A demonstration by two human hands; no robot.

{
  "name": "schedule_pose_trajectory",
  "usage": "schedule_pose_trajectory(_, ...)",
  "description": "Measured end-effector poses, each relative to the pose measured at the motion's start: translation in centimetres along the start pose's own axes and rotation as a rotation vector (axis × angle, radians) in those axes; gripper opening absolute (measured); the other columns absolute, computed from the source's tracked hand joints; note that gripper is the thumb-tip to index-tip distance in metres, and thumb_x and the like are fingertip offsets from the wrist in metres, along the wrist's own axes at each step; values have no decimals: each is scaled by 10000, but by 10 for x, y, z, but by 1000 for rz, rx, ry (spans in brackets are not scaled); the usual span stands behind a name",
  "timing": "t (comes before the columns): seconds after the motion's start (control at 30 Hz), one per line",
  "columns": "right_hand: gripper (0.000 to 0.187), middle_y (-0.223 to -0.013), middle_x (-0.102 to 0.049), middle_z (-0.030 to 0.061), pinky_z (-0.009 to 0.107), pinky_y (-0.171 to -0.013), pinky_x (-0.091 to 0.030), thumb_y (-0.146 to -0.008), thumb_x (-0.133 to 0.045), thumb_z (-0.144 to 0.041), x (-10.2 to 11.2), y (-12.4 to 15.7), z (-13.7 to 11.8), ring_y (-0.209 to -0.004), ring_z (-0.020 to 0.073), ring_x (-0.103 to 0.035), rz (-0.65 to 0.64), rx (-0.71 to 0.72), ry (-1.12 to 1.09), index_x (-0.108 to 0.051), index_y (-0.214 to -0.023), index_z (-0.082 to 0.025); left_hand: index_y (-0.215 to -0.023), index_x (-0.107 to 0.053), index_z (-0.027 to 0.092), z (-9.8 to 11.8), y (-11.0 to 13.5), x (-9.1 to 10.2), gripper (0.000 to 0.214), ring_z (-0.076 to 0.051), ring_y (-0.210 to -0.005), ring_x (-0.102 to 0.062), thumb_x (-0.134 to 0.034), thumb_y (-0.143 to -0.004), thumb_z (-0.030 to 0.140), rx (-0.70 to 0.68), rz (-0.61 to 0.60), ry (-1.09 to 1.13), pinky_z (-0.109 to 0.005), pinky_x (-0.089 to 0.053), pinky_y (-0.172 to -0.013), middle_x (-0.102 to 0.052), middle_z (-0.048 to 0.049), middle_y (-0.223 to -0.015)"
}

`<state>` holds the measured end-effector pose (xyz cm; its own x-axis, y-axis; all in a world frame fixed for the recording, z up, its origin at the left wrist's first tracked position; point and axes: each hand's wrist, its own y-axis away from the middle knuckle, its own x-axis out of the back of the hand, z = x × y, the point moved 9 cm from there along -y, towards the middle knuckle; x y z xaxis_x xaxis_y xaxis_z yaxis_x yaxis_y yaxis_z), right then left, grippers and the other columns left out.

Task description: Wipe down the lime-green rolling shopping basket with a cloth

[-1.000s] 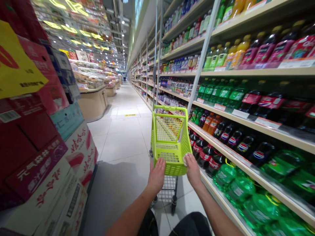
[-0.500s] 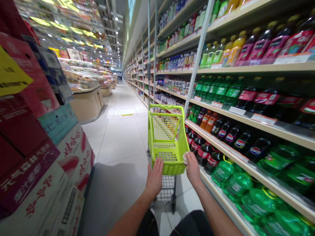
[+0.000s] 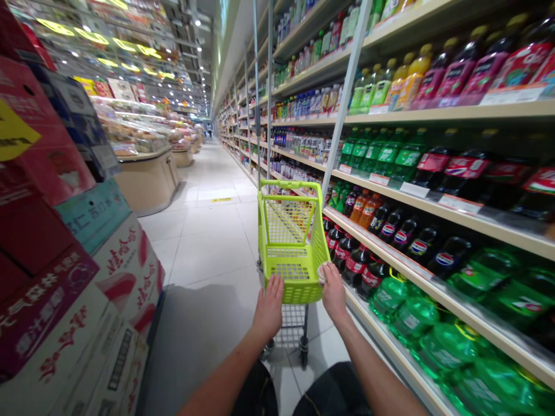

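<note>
A small lime-green shopping cart (image 3: 289, 242) stands on the tiled aisle floor right in front of me, its basket empty. My left hand (image 3: 269, 306) rests on the near rim of the basket, fingers curled over the edge. My right hand (image 3: 333, 290) grips the near right corner of the cart and also pinches a small whitish crumpled thing, perhaps a tissue (image 3: 321, 271), against it.
Long shelves (image 3: 433, 202) of soft-drink bottles run along the right, close beside the cart. Stacked red and white cartons (image 3: 73, 277) rise on the left. A rounded display counter (image 3: 147, 176) stands further ahead on the left. The tiled aisle (image 3: 208, 231) stretches forward.
The cart and both hands have moved forward along the aisle; the cartons on the left and the bottles on the right have slid back past me. Both grips unchanged.
</note>
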<state>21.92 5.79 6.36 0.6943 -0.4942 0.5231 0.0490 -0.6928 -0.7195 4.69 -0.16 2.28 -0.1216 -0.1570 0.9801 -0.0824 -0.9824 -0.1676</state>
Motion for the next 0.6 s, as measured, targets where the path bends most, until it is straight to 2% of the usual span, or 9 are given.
schedule_pose_trajectory(0.07,477,-1220,-509,127,427,-997,-352,-742,-307,-3,-14,11,-25,-1205,195,-391,-39,57,-47,-545,-1134,-135,-1355,-185,125,2,-1,1,709,-207,-1334,-70,-325,-667,24,10,-19,15,-425,-266,-1019,-117,-70,-1455)
schedule_pose_trajectory(0.13,480,-1226,-509,126,412,-998,-355,-747,-296,8,-34,23,-59,-1218,186,-376,-127,172,-106,-547,-1133,-130,-1352,-194,121,2,-2,3,689,-206,-1333,-74,-323,-680,39,4,-27,20,-426,-264,-1022,-126,-70,-1454)
schedule_pose_trajectory(0.2,482,-1228,-512,115,400,-994,-363,-744,-304,13,-44,29,-78,-1222,179,-372,-192,256,-146,-551,-1130,-140,-1346,-217,125,1,-2,5,663,-204,-1331,-100,-322,-695,56,-26,-20,19,-454,-233,-1034,-157,-70,-1448)
schedule_pose_trajectory(0.27,473,-1220,-519,116,405,-986,-371,-750,-311,3,-38,23,-66,-1208,182,-391,-182,234,-136,-554,-1127,-145,-1339,-237,126,-2,-2,7,647,-206,-1327,-130,-322,-701,62,-38,5,8,-495,-180,-1045,-188,-77,-1440)
schedule_pose_trajectory(0.37,442,-1204,-526,132,440,-978,-368,-754,-327,-33,-7,3,-13,-1178,207,-424,-59,59,-39,-566,-1112,-135,-1341,-229,111,-12,0,8,669,-213,-1324,-146,-324,-684,37,27,46,-6,-518,-154,-1046,-191,-94,-1436)
schedule_pose_trajectory(0.43,447,-1211,-517,138,456,-975,-365,-741,-324,-38,8,-3,10,-1173,220,-426,8,-27,12,-571,-1104,-124,-1345,-215,100,-15,1,6,682,-214,-1326,-137,-331,-676,35,70,54,7,-504,-171,-1046,-180,-97,-1437)
schedule_pose_trajectory(0.5,461,-1216,-514,135,455,-981,-359,-732,-319,-27,5,1,6,-1182,220,-417,7,-23,6,-571,-1106,-122,-1345,-215,94,-13,1,5,673,-212,-1328,-126,-334,-685,49,77,53,26,-488,-181,-1049,-172,-91,-1439)
schedule_pose_trajectory(0.6,471,-1217,-521,114,446,-1003,-335,-735,-328,-7,-23,18,-41,-1210,202,-388,-107,129,-95,-573,-1111,-150,-1342,-225,89,-11,0,7,647,-214,-1326,-135,-332,-704,68,73,43,45,-489,-188,-1047,-174,-91,-1437)
